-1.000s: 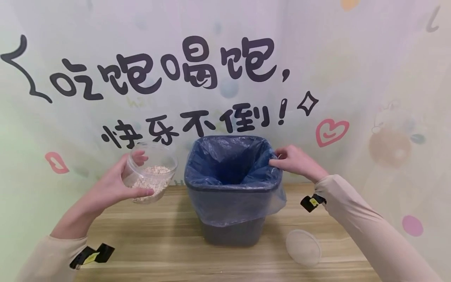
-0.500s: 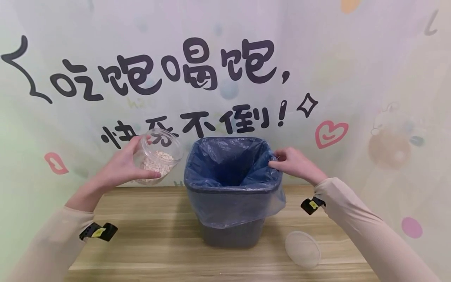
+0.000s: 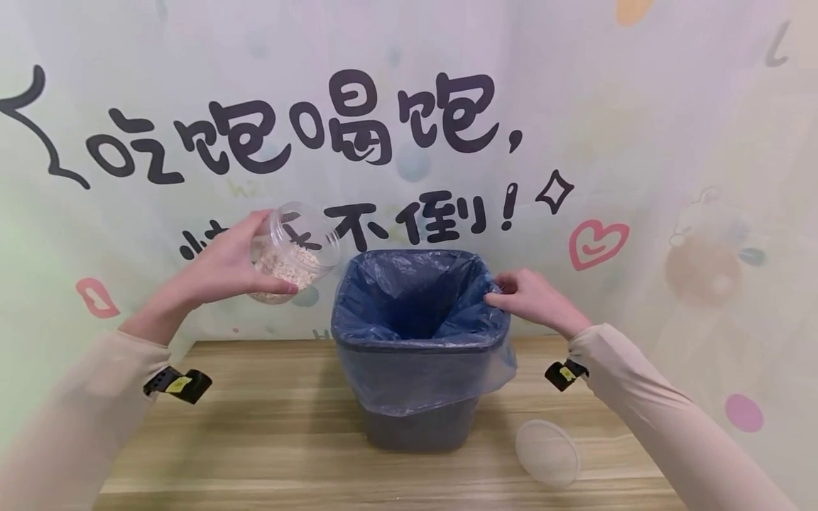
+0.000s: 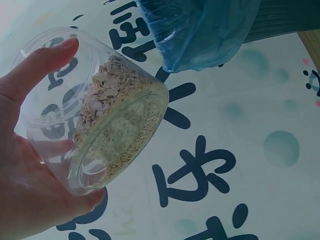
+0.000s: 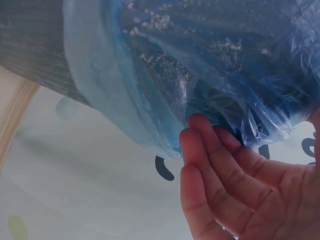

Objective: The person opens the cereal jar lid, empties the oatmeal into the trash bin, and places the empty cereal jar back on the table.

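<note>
My left hand (image 3: 220, 266) holds a clear plastic jar (image 3: 322, 245) up to the left of the bin, its mouth tilted toward the right. Oat flakes (image 3: 287, 268) fill the lower part of the jar; in the left wrist view the oats (image 4: 117, 90) lie against its base and side. A grey trash bin (image 3: 418, 429) stands upright on the table, lined with a blue trash bag (image 3: 409, 380) folded over its rim. At the bin's right rim my right hand (image 3: 537, 299) pinches the trash bag, fingers outside it in the right wrist view.
A round translucent lid (image 3: 547, 454) lies on the wooden table (image 3: 268, 440), right of the bin. Behind the table hangs a pale printed backdrop (image 3: 396, 42) with black lettering. Black wrist cameras sit on both sleeves (image 3: 639, 376).
My left hand has lifted the jar and shifted it slightly right, tipping its mouth further toward the bin. The right hand, bin and lid stay where they were.
</note>
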`<state>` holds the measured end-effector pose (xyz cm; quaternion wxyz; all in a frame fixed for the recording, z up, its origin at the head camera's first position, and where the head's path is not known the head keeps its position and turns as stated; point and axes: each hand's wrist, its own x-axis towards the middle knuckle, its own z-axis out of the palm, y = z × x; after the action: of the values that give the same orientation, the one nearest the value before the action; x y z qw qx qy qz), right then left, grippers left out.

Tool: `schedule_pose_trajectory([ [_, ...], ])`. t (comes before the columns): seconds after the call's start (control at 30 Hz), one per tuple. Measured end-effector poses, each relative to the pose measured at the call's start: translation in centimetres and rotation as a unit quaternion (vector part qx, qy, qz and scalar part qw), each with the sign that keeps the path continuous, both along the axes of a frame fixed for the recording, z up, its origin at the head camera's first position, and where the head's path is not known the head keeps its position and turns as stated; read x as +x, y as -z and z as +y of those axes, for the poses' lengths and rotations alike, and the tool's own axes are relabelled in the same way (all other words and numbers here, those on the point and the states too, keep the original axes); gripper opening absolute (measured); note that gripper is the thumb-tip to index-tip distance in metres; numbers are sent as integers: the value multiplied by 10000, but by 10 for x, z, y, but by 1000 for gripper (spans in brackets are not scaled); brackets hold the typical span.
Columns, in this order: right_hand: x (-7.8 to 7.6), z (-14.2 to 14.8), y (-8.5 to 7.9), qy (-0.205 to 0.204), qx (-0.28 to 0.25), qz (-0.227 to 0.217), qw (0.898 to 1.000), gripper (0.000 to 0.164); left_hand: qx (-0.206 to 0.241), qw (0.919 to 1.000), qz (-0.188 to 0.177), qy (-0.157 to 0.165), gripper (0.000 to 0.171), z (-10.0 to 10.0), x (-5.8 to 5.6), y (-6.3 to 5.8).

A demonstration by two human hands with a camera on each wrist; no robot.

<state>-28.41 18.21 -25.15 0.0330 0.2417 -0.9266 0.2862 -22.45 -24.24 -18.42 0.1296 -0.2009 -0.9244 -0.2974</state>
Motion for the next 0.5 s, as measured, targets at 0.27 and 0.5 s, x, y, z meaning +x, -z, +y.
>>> schedule_pose_trajectory([
  [0.27,0,0,2,-53,-59,-24,10000,28,-727,9945,620,418,109,19,-13,-13],
  [0.5,-1,0,2,-45,-59,15,10000,21,-1342,9844,1006,537,110,35,-12,-10],
])
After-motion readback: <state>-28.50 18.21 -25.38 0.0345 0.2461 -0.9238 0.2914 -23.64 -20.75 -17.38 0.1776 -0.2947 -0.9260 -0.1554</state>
